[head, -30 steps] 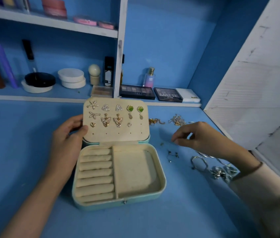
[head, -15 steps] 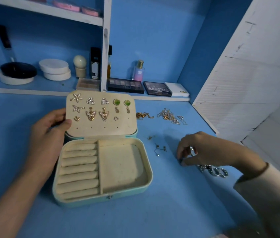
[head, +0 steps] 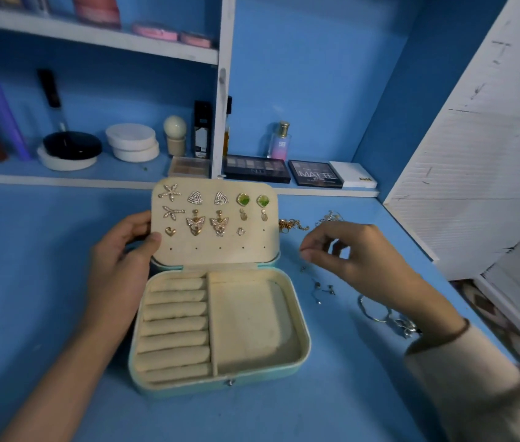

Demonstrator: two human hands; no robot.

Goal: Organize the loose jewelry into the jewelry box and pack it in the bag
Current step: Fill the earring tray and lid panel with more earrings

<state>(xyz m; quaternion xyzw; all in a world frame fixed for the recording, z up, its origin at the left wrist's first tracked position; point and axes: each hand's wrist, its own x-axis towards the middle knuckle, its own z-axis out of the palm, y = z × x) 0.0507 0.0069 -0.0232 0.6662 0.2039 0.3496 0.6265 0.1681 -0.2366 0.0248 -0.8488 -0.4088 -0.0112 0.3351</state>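
Holds the open jewelry box [head: 220, 389] by its stiff lid [head: 220, 247] edge in the left grip [head: 118, 260], and hovers the right grip [head: 357, 260], narrowed to a pinch with contents impossible to tell, just above tiny, light, probably slippery loose studs [head: 322, 288] on the worktop [head: 29, 250], likely best nipped with fingertips.

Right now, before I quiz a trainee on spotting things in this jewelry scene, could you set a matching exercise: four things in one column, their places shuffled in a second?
Things
1. green earrings
2. ring rolls
3. gold chain
4. MATTE palette

Places
A. on the low shelf at the back
B. in the left compartment of the jewelry box
C. pinned in the top row of the lid panel
D. loose on the table, right of the lid

Pairs: 1-C; 2-B; 3-D; 4-A
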